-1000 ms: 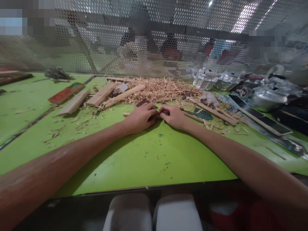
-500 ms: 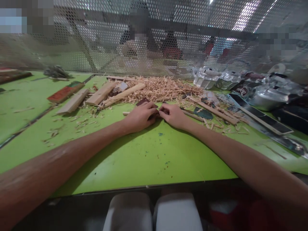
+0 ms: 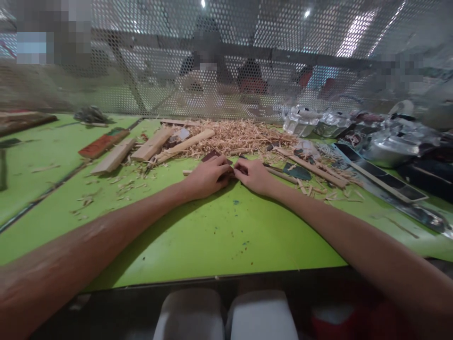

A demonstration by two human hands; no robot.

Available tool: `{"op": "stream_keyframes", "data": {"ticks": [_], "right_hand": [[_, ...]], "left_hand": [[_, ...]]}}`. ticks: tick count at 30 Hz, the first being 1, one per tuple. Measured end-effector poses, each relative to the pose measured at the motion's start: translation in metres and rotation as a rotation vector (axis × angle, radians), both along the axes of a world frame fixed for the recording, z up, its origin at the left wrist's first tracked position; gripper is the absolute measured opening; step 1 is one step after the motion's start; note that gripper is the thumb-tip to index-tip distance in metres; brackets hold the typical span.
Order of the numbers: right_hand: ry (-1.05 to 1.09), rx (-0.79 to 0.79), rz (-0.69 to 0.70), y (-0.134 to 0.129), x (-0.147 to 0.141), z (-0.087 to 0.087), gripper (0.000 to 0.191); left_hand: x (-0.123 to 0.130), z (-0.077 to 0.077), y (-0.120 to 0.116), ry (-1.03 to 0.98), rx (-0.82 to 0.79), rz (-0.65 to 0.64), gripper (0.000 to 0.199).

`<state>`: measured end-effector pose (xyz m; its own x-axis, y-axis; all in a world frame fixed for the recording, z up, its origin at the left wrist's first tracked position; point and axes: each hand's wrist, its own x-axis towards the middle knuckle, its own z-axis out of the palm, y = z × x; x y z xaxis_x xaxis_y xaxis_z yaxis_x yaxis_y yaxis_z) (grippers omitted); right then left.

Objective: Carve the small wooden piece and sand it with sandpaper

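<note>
My left hand (image 3: 206, 177) and my right hand (image 3: 254, 175) meet at the middle of the green table (image 3: 226, 236), fingertips bent in and close together. Both are closed, and whatever they pinch between them is hidden by the fingers. A pale stick end (image 3: 187, 173) shows left of my left hand. Behind its knuckles lies a dark reddish-brown sheet (image 3: 211, 155), possibly sandpaper. Just right of my right hand are a thin wooden stick (image 3: 284, 176) and a dark green scrap (image 3: 297, 171).
A heap of wood shavings (image 3: 244, 132) lies against the perforated metal screen (image 3: 163, 89). Wooden blocks (image 3: 113, 157) and an orange-red block (image 3: 102, 143) are left. To the right are a wooden strip (image 3: 311, 166), a long dark-faced board (image 3: 380, 172) and foil-wrapped bundles (image 3: 300, 120).
The camera view has tilted up a little, so the scene sits slightly lower. Both hands stay together at the same spot on the table, with barely any finger movement.
</note>
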<state>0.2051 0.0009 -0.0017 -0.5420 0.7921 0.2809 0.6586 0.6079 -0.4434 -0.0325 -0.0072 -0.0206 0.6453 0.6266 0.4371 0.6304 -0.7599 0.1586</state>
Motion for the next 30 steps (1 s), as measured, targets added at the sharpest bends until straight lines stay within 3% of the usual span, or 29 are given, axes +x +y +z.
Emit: {"op": "stream_keyframes", "data": {"ticks": [30], "right_hand": [[0.022, 0.010, 0.044, 0.0032, 0.0024, -0.0036, 0.020]], "left_hand": [[-0.0021, 0.0010, -0.0010, 0.002, -0.022, -0.007, 0.022]]}}
